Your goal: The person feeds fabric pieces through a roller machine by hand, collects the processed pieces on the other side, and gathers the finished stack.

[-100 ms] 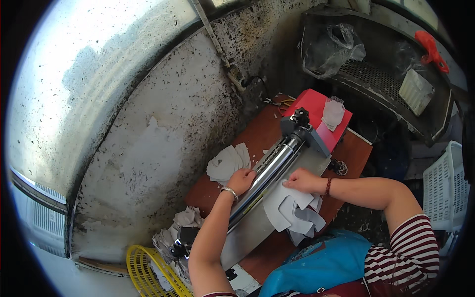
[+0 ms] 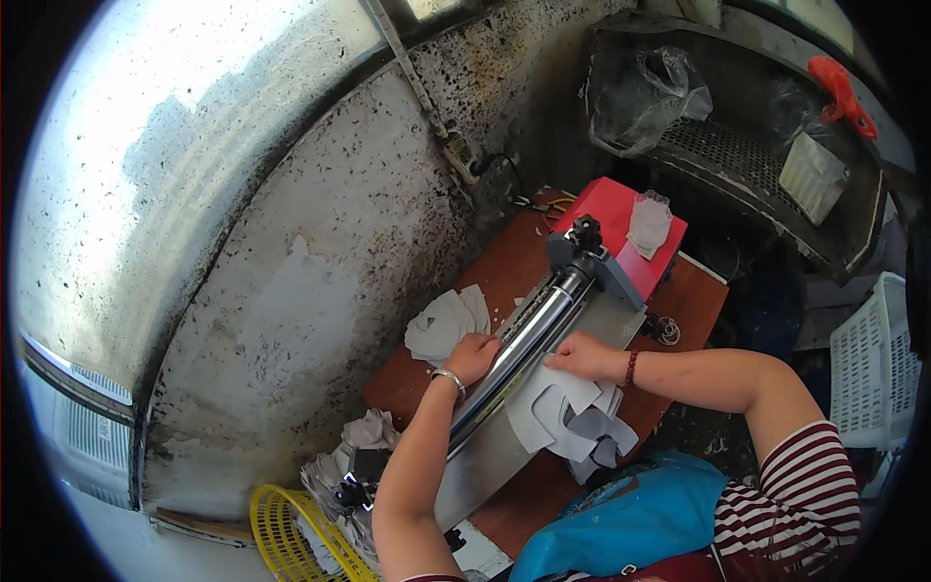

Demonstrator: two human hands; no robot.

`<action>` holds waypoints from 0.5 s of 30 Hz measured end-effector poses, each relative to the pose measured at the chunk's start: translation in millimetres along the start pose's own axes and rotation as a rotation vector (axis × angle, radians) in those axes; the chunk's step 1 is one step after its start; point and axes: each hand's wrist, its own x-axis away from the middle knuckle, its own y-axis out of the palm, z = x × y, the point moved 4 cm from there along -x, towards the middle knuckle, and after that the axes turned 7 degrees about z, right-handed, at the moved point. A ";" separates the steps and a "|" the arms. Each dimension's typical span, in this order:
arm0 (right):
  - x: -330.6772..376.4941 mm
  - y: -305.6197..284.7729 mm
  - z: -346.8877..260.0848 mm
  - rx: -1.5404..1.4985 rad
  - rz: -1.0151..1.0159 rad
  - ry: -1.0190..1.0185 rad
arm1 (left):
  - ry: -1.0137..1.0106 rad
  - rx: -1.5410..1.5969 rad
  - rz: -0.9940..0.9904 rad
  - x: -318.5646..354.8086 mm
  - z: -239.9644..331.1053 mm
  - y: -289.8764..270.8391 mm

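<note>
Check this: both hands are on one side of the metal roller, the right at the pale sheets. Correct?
No, the head view shows them on opposite sides: left hand across the metal roller from the right hand, which is at the pale sheets.

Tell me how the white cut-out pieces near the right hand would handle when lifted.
The white cut-out pieces look thin, so probably light. Curled edges suggest they would flex. Loosely overlapped, they may slide apart.
</note>
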 end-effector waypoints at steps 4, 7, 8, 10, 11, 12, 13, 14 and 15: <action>11.5 -6.2 -0.2 -0.200 -0.025 0.074 | -0.158 0.161 -0.021 3.8 10.0 1.3; 23.2 -10.4 8.9 -0.245 -0.064 0.068 | -0.314 0.110 -0.043 5.7 14.8 -9.1; 26.1 -10.5 8.9 -0.218 -0.087 0.037 | -0.314 0.109 -0.037 6.2 9.3 -10.7; 28.0 -9.3 5.2 -0.172 -0.069 0.003 | -0.140 -0.025 0.313 6.0 -2.9 -26.8; 27.8 -11.0 4.3 -0.131 -0.039 -0.019 | -0.138 -0.026 0.313 4.3 1.5 -29.7; 28.3 -12.3 2.8 -0.132 -0.034 -0.016 | -0.149 0.100 0.458 4.7 10.6 -38.3; 28.3 -12.7 2.2 -0.123 -0.037 0.050 | -0.161 0.228 0.602 7.5 17.3 -46.2; 27.8 -13.1 1.6 -0.114 -0.042 0.113 | -0.156 0.226 0.600 9.8 24.1 -49.6; 24.8 -12.6 1.3 -0.117 -0.037 0.112 | 0.021 0.056 0.678 13.3 37.7 -56.4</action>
